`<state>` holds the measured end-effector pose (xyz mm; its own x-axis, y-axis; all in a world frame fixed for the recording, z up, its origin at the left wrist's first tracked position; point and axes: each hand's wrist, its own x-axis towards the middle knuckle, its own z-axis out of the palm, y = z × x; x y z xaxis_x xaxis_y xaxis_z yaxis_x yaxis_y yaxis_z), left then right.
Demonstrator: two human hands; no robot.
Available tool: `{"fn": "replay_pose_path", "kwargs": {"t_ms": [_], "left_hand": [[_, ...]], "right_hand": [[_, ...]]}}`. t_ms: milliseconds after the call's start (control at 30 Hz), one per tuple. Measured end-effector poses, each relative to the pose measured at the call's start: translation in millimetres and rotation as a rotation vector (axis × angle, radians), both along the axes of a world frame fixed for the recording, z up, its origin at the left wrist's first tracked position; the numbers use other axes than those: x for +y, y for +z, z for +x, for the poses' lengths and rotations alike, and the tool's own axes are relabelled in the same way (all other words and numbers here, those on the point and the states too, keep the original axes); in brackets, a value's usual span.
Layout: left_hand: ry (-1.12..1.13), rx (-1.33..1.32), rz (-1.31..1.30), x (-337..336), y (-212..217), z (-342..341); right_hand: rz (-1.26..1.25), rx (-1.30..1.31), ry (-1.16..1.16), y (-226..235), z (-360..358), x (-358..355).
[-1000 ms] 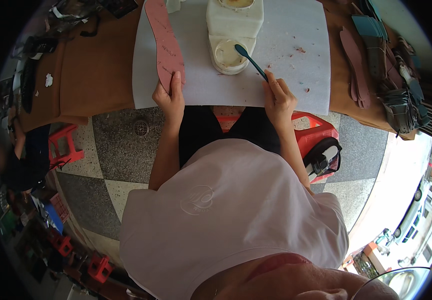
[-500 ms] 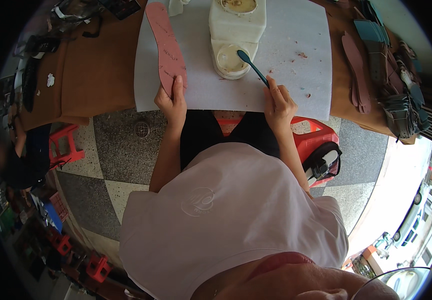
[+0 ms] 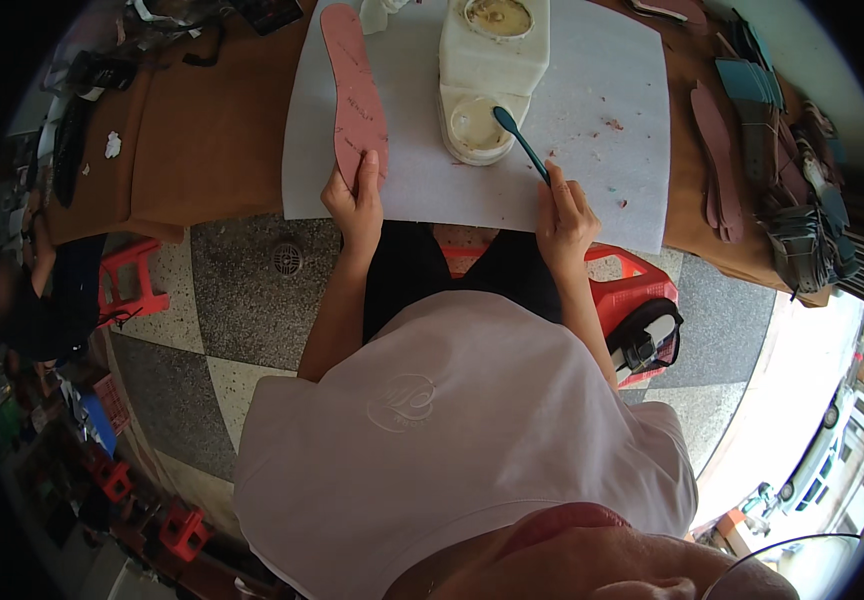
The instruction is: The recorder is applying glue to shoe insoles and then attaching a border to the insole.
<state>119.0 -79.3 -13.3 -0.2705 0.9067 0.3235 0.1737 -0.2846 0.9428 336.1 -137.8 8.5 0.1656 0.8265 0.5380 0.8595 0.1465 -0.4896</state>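
Note:
My left hand point(image 3: 356, 205) pinches the heel end of a pink shoe insole point(image 3: 356, 95), thumb on top, the toe end pointing away from me. In my right hand point(image 3: 567, 215) is the handle of a dark teal toothbrush point(image 3: 524, 145). Its head rests at the right edge of the nearer round opening of a white two-level plastic pot point(image 3: 492, 75). Pale yellowish stuff lies in both openings. The pot stands between my hands on a whitish sheet point(image 3: 602, 75); whether the bristles touch the stuff is too small to tell.
Dark pink insoles point(image 3: 717, 165) lie on the brown table cover point(image 3: 187, 130) at right, beside tied bundles of grey-green pieces point(image 3: 797, 240). Small scraps point(image 3: 614, 125) dot the sheet. A red stool point(image 3: 627, 290) with a black bag stands below the table. Another person point(image 3: 37, 300) sits far left.
The whole view has shifted slightly, so table and hands appear farther right. The toothbrush head stays by the near opening, and both hands keep their holds.

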Motion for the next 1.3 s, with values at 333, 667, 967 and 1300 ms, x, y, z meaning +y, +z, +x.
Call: {"fn": "replay_pose_path", "kwargs": {"t_ms": [333,667,967,1300], "left_hand": [[-0.048,-0.352,-0.2,-8.9,27.7,0.1],[-0.095,-0.418,-0.243,-30.1,42.7,-6.4],[-0.11,-0.318,-0.173,-39.2,62.8,-8.1],[-0.302,-0.059,-0.103,-42.6,55.9,-2.6]], "right_hand": [[0.031,0.009,-0.004,-3.2,0.6,2.4],[-0.011,0.008,0.018,-0.8,3.1,2.2],[-0.016,0.155,0.121,19.0,4.7,0.0],[-0.059,0.093,0.069,13.0,2.8,-0.9]]}}
